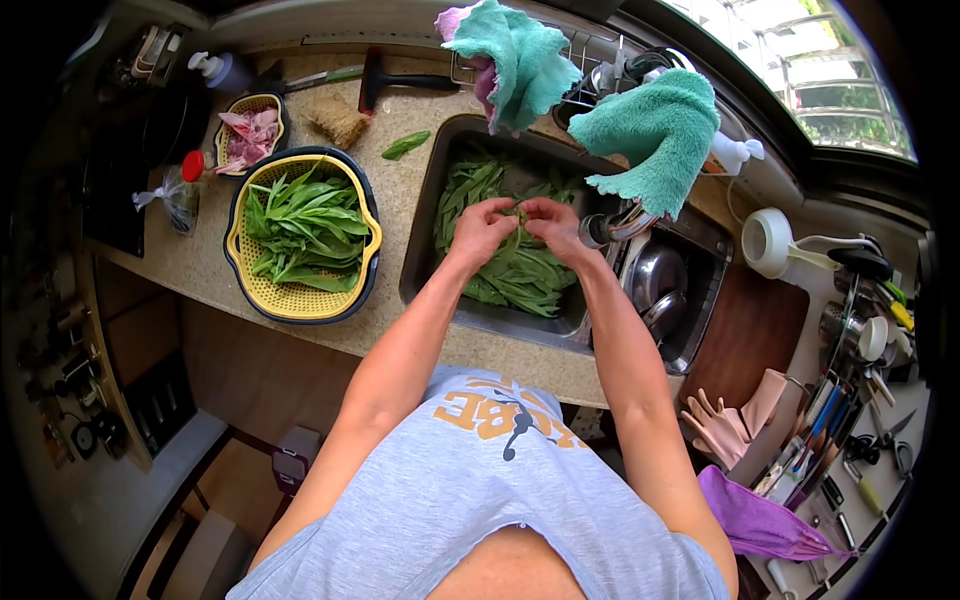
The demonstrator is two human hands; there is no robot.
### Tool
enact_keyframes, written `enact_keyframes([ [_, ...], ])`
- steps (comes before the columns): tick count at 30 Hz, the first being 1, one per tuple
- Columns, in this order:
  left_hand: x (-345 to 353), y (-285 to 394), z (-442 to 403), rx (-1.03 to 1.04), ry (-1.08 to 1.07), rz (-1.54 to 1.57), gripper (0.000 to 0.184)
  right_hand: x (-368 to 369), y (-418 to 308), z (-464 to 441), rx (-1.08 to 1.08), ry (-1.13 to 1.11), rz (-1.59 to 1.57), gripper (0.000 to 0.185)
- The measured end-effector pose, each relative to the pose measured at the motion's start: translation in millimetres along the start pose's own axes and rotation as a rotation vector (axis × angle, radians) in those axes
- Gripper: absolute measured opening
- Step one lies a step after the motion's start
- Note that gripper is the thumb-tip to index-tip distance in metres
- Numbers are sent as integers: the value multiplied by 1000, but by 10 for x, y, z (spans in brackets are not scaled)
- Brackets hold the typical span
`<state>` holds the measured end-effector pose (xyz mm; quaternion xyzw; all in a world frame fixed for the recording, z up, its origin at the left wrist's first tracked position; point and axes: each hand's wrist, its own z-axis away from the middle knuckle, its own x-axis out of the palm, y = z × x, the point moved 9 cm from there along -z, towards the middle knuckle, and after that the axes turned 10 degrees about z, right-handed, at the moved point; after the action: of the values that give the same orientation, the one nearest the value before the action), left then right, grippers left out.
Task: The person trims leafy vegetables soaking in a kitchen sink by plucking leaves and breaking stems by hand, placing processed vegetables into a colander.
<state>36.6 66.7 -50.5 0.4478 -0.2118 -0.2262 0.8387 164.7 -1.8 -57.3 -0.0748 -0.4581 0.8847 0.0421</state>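
Long leafy greens (520,280) fill much of the left sink basin (425,235). Over them, my left hand (484,232) and my right hand (553,226) meet with fingertips pinched together. A thin greenish piece of the leafy greens (519,222) is between them; my fingers partly hide it. On the counter to the left, a yellow colander (240,245) set in a dark basin holds more leafy greens (305,225). A single loose leaf (406,146) lies by the sink's upper left corner.
A small yellow basket (279,103) of raw meat (250,135) stands behind the colander, near a loofah-like scrubber (338,121). The faucet (612,227), with a teal cloth (655,135) over it, rises close to my right hand. Metal pans (660,275) sit in the right basin.
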Motion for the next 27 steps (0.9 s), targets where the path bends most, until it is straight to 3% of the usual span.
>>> enact_keyframes([
  [3,-10,-14,-40,31,26,6,29,12,-29,-48,-104,-19,1,29],
  [10,-29,-31,-18,-75,-21,263,20,14,-2,-21,-33,5,-157,25],
  [12,-29,-153,54,-269,15,395,17,8,46,10,72,-9,-126,23],
  [16,-30,-190,97,-264,-8,236,18,41,2,78,160,-1,-271,23],
  [22,14,-197,53,-191,-161,96,21,30,19,-8,5,-82,-37,21],
  [24,5,-297,75,-314,-236,-30,18,-113,4,-76,-56,28,287,21],
  [25,-12,-285,95,-315,-235,-31,18,-107,11,-81,-57,28,286,21],
  [27,-61,-270,139,-364,-137,244,17,-250,-247,-12,-343,268,397,23],
])
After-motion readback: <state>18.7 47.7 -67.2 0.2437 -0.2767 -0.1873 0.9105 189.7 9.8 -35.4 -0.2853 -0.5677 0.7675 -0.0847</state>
